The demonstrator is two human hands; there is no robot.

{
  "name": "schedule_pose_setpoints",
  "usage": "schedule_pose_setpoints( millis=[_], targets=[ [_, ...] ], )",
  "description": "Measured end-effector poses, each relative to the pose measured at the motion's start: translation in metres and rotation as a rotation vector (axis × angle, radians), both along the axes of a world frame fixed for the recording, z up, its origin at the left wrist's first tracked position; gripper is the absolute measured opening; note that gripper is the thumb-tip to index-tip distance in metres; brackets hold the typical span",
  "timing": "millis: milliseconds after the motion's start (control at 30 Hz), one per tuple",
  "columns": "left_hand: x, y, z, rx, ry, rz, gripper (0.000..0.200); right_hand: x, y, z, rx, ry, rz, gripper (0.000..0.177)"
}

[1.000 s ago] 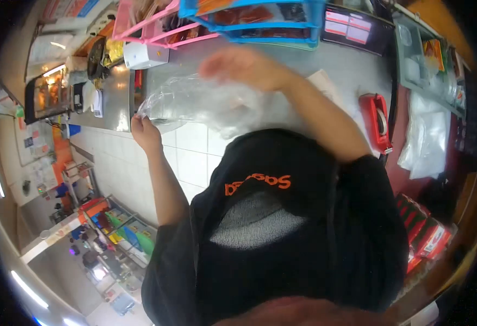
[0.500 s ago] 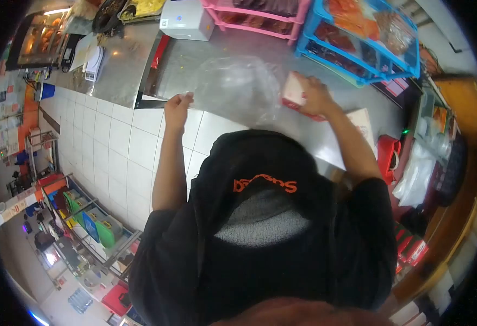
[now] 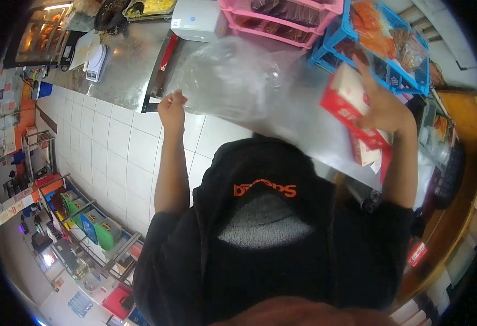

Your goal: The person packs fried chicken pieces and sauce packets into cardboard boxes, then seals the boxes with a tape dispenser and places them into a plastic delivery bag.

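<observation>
At the steel counter's front edge, my left hand [image 3: 173, 108] is closed, pinching the rim of a large clear plastic bag [image 3: 222, 81]. The bag lies spread and puffed over the counter. To its right, my right hand [image 3: 388, 111] grips a red and white carton [image 3: 344, 100] from above, thumb and fingers on opposite sides. The carton is tilted and raised, in front of the blue basket [image 3: 325, 54]. Part of its printed lettering shows, but my hand covers the rest.
Pink stacked trays [image 3: 282, 27] with bagged goods and a white box-shaped device [image 3: 197, 22] stand along the back. A small white scale [image 3: 97, 62] sits at left. Below the counter edge lies the white tiled floor [image 3: 108, 136].
My right hand has lifted the carton and carried it right, away from the bag. My left hand has shifted slightly left, still pinching the bag, which now looks fuller.
</observation>
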State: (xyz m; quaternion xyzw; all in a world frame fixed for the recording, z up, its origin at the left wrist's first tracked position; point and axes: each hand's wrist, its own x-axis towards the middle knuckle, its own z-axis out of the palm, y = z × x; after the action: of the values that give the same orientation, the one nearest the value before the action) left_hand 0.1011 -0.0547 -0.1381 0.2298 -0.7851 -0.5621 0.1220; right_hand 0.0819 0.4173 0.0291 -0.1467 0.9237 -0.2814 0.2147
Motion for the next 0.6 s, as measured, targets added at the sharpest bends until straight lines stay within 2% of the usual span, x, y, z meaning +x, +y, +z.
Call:
schedule_pose_setpoints(
  millis=[67,133,167,200,300,400,467,533,567,600],
  targets=[
    [0.006,-0.009,-0.005,0.055,0.003,0.011,0.035,0.004,0.003,0.006,0.058,-0.012,-0.002,0.119],
    [0.011,-0.01,-0.012,-0.088,-0.179,-0.143,0.036,0.005,-0.009,0.023,0.015,-0.15,-0.053,0.116],
    [0.012,-0.009,-0.02,-0.15,-0.189,-0.167,0.037,0.003,-0.011,0.016,-0.091,-0.07,0.017,0.116],
    [0.011,-0.006,-0.026,-0.149,-0.187,-0.158,0.037,-0.002,-0.02,0.01,-0.09,-0.068,0.026,0.116],
    [0.006,0.002,-0.026,-0.141,-0.237,-0.151,0.039,-0.028,-0.083,-0.013,-0.423,0.006,0.202,0.119],
    [0.002,0.005,-0.023,-0.157,-0.253,-0.173,0.04,-0.054,-0.179,-0.073,-0.709,0.131,0.201,0.121],
    [0.002,0.008,-0.018,-0.134,-0.264,-0.169,0.045,-0.071,-0.241,-0.144,-0.901,0.399,0.165,0.12],
    [0.006,0.007,-0.021,0.147,-0.133,-0.094,0.053,-0.079,-0.279,-0.181,-1.016,0.279,0.16,0.113],
    [0.009,0.009,-0.01,0.124,-0.105,-0.093,0.057,-0.082,-0.288,-0.202,-1.025,0.28,0.166,0.113],
    [0.012,0.003,-0.004,0.117,-0.104,-0.086,0.057,-0.084,-0.294,-0.222,-0.877,0.407,0.295,0.109]
  ],
)
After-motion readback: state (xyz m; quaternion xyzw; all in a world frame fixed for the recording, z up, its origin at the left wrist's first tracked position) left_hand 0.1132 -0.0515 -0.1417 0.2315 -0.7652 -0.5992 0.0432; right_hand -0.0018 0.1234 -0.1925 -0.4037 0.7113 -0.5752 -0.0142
